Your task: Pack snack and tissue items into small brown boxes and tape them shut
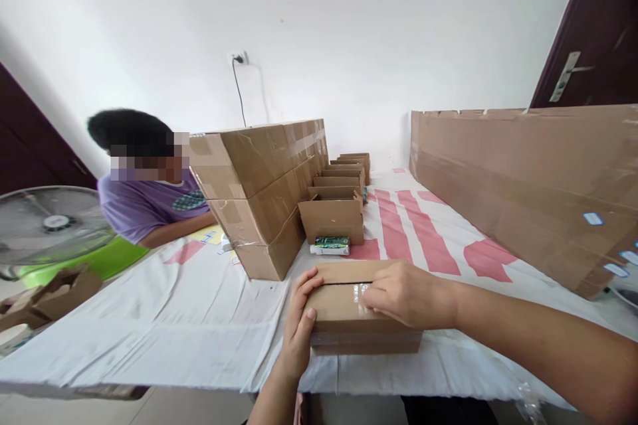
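Note:
A small cardboard box (339, 309) sits near the table's front edge, its two top flaps folded in with a dark seam between them. My left hand (302, 312) grips its left side, fingers over the top edge and thumb on the near flap. A short strip of clear tape (359, 297) crosses the seam. My right hand (399, 292) lies on the box's right part with fingers curled together at the tape; its fingertips are partly hidden. Just beyond the box, a green-and-white toothpaste carton (331, 246) lies before an open cardboard box (331, 218).
Stacked taped boxes (264, 199) form a wall at left. A row of open boxes (339, 176) runs behind. A tall cardboard panel (518, 179) stands at right. Another person (149, 199) leans on the table at left, near a fan (54, 222). White cloth (164, 319) covers the table.

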`<state>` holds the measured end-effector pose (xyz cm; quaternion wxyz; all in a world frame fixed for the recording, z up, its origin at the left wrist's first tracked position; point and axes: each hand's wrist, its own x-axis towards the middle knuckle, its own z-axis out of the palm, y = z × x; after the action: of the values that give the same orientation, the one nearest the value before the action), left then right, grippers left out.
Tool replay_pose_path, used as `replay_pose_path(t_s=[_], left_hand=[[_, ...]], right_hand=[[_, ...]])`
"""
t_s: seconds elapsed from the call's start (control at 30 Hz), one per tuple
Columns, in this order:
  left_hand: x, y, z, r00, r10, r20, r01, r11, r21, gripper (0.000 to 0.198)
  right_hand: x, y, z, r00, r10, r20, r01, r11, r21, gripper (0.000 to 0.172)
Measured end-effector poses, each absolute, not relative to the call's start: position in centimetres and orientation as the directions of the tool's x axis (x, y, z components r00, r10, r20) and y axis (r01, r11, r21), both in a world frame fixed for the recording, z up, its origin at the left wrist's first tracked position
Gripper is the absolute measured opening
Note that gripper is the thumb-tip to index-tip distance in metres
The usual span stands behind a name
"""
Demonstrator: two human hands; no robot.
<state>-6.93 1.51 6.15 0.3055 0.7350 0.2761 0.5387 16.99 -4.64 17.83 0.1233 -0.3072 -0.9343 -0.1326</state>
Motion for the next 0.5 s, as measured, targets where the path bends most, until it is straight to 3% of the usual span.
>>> replay_pose_path(t_s=[0.13,0.23,0.3,0.4,0.5], left_hand=[[-6.9,1.6,6.1,0.262,0.732,0.629,0.075,-0.665,0.743,0.042],[-7.0,1.7,6.0,0.264,0.732,0.628,0.070,-0.664,0.744,0.043],[-7.0,1.7,6.0,0.271,0.738,0.618,0.069,-0.655,0.752,0.043],[-7.1,1.7,6.0,0.276,0.741,0.612,0.063,-0.649,0.758,0.042],[-7.0,1.7,6.0,0.282,0.734,0.618,0.051,-0.655,0.754,0.041]], right_hand=[[16.2,-4.5,17.7,-0.849,0.425,0.315,0.516,0.795,0.318,0.027],[15.9,-4.3,17.3,-0.849,0.412,0.330,0.509,0.804,0.308,0.025],[16.1,-4.1,17.0,-0.811,0.457,0.366,0.557,0.795,0.240,0.016],[16.8,-4.0,16.8,-0.685,0.581,0.439,0.649,0.761,0.005,0.009],[17.3,-4.2,17.0,-0.642,0.661,0.389,0.659,0.735,-0.162,0.010]])
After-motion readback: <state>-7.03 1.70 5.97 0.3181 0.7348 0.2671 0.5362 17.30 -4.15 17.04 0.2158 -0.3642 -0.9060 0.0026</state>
